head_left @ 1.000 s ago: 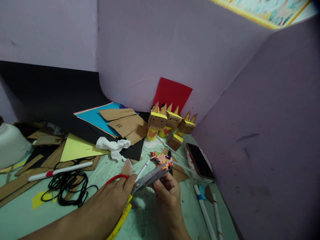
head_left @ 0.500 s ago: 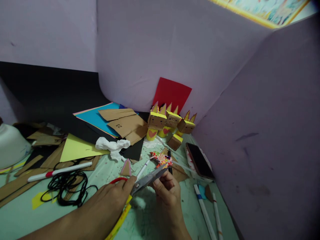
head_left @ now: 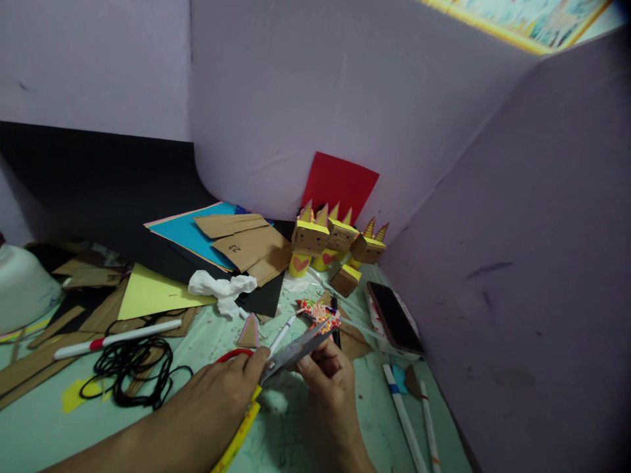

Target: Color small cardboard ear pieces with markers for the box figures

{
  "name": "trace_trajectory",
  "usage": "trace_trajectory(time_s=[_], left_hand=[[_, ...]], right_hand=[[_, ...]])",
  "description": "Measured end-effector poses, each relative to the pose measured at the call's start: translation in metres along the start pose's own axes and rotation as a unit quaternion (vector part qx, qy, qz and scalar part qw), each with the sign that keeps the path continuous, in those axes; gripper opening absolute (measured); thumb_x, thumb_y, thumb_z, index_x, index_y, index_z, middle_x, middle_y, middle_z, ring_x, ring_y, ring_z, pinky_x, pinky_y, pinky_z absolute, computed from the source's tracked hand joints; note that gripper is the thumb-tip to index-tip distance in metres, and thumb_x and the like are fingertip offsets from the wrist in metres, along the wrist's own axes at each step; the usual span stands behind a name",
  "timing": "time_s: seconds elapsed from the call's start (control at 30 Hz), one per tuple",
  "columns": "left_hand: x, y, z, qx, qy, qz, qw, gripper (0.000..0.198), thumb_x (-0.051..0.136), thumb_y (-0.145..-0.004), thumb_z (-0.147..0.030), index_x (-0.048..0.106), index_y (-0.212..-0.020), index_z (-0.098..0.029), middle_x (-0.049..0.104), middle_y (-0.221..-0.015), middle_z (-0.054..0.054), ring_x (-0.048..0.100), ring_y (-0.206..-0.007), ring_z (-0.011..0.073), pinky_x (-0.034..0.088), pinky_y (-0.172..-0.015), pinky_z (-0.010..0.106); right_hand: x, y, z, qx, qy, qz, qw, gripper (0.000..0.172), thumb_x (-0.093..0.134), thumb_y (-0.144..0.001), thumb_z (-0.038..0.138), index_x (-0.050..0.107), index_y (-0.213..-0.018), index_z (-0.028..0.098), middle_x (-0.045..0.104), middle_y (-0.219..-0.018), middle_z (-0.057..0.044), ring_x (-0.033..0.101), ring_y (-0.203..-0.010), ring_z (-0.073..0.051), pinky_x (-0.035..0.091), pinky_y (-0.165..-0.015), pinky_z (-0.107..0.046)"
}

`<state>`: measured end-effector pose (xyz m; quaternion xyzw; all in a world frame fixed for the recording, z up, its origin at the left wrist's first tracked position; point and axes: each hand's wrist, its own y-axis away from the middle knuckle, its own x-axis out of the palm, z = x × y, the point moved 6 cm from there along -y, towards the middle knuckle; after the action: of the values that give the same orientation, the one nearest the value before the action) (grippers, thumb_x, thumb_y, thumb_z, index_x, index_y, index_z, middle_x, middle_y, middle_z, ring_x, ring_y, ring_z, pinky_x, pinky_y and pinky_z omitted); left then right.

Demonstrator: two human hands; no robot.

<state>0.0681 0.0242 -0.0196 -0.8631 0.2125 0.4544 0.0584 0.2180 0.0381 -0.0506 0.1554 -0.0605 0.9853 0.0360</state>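
Note:
My left hand [head_left: 224, 394] is closed on scissors [head_left: 288, 357] with a red handle loop, and their blades point up and to the right, slightly apart. Below that hand runs a yellow strip [head_left: 239, 437]. My right hand [head_left: 330, 387] is pinched close beside the blades; the small thing between its fingers is mostly hidden. Just beyond the blade tips lies a floral-patterned piece [head_left: 313, 310]. A cardboard triangle with a pink edge [head_left: 249, 330] rests left of the scissors, near a white pen [head_left: 282, 334].
Cardboard figures with horns [head_left: 311, 238] stand at the back before red paper [head_left: 340, 184]. A phone [head_left: 394, 315] and white markers [head_left: 404, 417] lie right. Left are black cord [head_left: 148, 378], a red-banded marker [head_left: 118, 337], crumpled tissue [head_left: 224, 289], coloured paper [head_left: 158, 295] and cardboard [head_left: 251, 246].
The scissor blades look a little wider apart. My right hand has shifted slightly left and down, while my left hand stays almost in place.

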Motion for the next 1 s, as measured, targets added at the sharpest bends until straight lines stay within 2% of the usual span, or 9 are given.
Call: trace_trajectory(time_s=[0.13,0.27,0.37,0.43,0.5,0.6,0.67,0.83,1.0], left_hand=[[0.002,0.001,-0.001,0.003,-0.015,0.007,1.000,0.055,0.034,-0.070,-0.005,0.051,-0.122,-0.017,0.066,-0.097,0.013,0.062,-0.092,0.0234,0.045,-0.084,0.035],[-0.002,-0.002,-0.001,0.028,0.068,-0.001,0.997,0.042,0.040,-0.073,-0.013,0.057,-0.111,-0.020,0.067,-0.079,0.006,0.063,-0.071,0.0202,0.048,-0.070,0.028],[-0.019,-0.008,0.005,0.034,0.153,-0.074,0.985,0.031,0.043,-0.078,-0.025,0.058,-0.104,-0.021,0.061,-0.063,-0.001,0.056,-0.053,0.0152,0.044,-0.053,0.023],[-0.034,-0.012,0.014,0.006,0.205,-0.151,0.967,0.026,0.046,-0.078,-0.033,0.057,-0.097,-0.019,0.055,-0.055,-0.003,0.049,-0.045,0.0121,0.040,-0.045,0.020],[-0.042,-0.015,0.021,-0.028,0.277,-0.191,0.941,0.026,0.051,-0.075,-0.036,0.053,-0.094,-0.019,0.048,-0.051,-0.006,0.043,-0.039,0.0097,0.035,-0.038,0.019],[-0.042,-0.018,0.024,-0.064,0.384,-0.179,0.903,0.034,0.056,-0.069,-0.035,0.047,-0.097,-0.019,0.044,-0.050,-0.009,0.038,-0.035,0.0083,0.030,-0.033,0.018],[-0.039,-0.018,0.022,-0.074,0.419,-0.160,0.891,0.037,0.058,-0.066,-0.034,0.045,-0.097,-0.019,0.045,-0.052,-0.009,0.038,-0.035,0.0080,0.030,-0.032,0.018],[-0.037,-0.015,0.014,-0.051,0.423,-0.160,0.890,0.035,0.061,-0.066,-0.030,0.048,-0.095,-0.017,0.048,-0.057,-0.008,0.038,-0.037,0.0056,0.030,-0.035,0.018],[-0.032,-0.016,0.008,-0.016,0.453,-0.130,0.882,0.034,0.060,-0.068,-0.028,0.045,-0.097,-0.017,0.049,-0.062,-0.007,0.038,-0.040,0.0045,0.031,-0.039,0.018]], right_hand=[[0.000,0.000,0.002,0.007,0.000,-0.008,1.000,0.022,0.074,-0.063,0.033,0.065,-0.073,0.016,0.062,-0.063,-0.001,0.053,-0.058,-0.014,0.041,-0.058,-0.026],[0.005,0.000,0.005,0.021,-0.013,-0.008,1.000,0.022,0.075,-0.059,0.033,0.064,-0.066,0.015,0.062,-0.059,-0.001,0.053,-0.055,-0.014,0.041,-0.056,-0.026],[0.008,-0.001,0.001,0.063,-0.047,-0.011,0.997,0.020,0.074,-0.058,0.030,0.065,-0.065,0.014,0.062,-0.055,-0.002,0.052,-0.052,-0.013,0.040,-0.054,-0.024],[0.008,-0.001,0.000,0.083,-0.071,-0.028,0.994,0.016,0.071,-0.059,0.027,0.066,-0.066,0.014,0.062,-0.053,-0.001,0.050,-0.049,-0.011,0.038,-0.051,-0.022],[0.008,-0.001,-0.001,0.094,-0.072,-0.042,0.992,0.013,0.069,-0.057,0.024,0.067,-0.065,0.014,0.060,-0.052,0.000,0.048,-0.047,-0.010,0.036,-0.049,-0.021],[0.010,0.000,-0.004,0.115,-0.053,-0.036,0.991,0.012,0.067,-0.056,0.023,0.067,-0.063,0.014,0.059,-0.051,0.000,0.045,-0.046,-0.010,0.034,-0.048,-0.021],[0.012,0.001,-0.006,0.129,-0.044,-0.030,0.990,0.011,0.066,-0.056,0.023,0.066,-0.062,0.014,0.056,-0.049,0.001,0.043,-0.045,-0.010,0.034,-0.048,-0.022],[0.017,0.005,-0.007,0.141,-0.025,-0.004,0.990,0.008,0.064,-0.059,0.021,0.065,-0.061,0.014,0.057,-0.049,0.001,0.044,-0.045,-0.009,0.038,-0.050,-0.023],[0.022,0.008,-0.008,0.167,-0.023,0.023,0.985,0.007,0.063,-0.055,0.018,0.065,-0.060,0.014,0.057,-0.049,0.002,0.048,-0.044,-0.010,0.038,-0.047,-0.021]])
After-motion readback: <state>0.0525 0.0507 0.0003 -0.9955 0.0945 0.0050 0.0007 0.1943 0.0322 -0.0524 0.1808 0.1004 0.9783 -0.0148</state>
